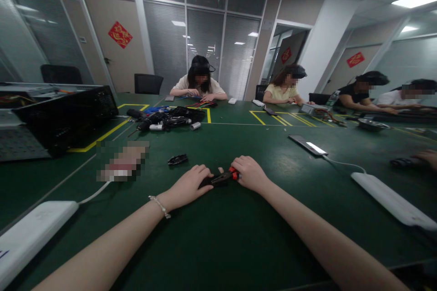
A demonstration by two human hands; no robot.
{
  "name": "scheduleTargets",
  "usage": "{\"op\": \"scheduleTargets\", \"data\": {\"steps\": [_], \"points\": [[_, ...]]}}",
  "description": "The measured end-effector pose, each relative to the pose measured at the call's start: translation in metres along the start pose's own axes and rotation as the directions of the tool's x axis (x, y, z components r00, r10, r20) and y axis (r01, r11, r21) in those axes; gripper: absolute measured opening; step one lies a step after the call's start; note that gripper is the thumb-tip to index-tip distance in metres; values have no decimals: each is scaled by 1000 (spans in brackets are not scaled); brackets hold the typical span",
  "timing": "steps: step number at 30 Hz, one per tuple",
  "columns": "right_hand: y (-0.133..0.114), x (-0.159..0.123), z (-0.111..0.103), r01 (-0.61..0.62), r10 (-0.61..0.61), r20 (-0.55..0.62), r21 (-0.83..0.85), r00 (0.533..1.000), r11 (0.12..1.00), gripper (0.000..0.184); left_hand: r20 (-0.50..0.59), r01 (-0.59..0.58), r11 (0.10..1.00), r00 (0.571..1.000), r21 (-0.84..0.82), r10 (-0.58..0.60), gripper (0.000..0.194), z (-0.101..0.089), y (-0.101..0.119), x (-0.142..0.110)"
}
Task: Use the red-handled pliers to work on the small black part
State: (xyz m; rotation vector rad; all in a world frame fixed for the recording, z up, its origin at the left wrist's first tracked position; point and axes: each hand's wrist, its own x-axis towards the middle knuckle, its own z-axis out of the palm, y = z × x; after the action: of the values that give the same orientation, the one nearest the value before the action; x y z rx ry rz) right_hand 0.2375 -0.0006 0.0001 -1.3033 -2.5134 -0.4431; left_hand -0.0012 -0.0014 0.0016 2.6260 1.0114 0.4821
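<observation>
Being held in the grip of the right hand (251, 173) are red-handled pliers (221, 178); a dark piece (205, 182) is pinched by the left hand (187, 185) at their nose. Beyond, a small black part (178, 159) is seen on the green surface (235, 236), with a cluttered pile (175, 117) farther off.

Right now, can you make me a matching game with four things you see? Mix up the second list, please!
1. pliers
2. bracelet
3. bowl
4. computer case

A. around the left wrist
B. black, at the picture's left edge
C. in the right hand
D. silver, toward the picture's right side

Right pairs: 1-C, 2-A, 3-D, 4-B.
</observation>
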Motion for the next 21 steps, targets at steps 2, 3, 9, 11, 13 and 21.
{"op": "scheduleTargets", "data": {"steps": [2,3,9,11,13,21], "points": [[0,0,0,1,-1,2,4,1000,1000,18,2,-2,1000,1000,-6,2,19,0,0,0],[0,0,0,3,-3,1,8,1000,1000,18,1,-4,1000,1000,-8,4,19,0,0,0],[-1,0,-2,11,-11,-3,25,1000,1000,17,-5,-10,1000,1000,-19,10,19,1,-2,0],[-1,0,-1,9,-8,-4,25,1000,1000,17,-1,-10,1000,1000,-18,10,19,1,-2,0],[0,0,0,6,-6,-3,20,1000,1000,17,-1,-11,1000,1000,-7,11,19,1,-2,0],[1,0,2,1,-1,-1,7,1000,1000,17,-23,-24,1000,999,5,24,19,2,-1,0]]}}
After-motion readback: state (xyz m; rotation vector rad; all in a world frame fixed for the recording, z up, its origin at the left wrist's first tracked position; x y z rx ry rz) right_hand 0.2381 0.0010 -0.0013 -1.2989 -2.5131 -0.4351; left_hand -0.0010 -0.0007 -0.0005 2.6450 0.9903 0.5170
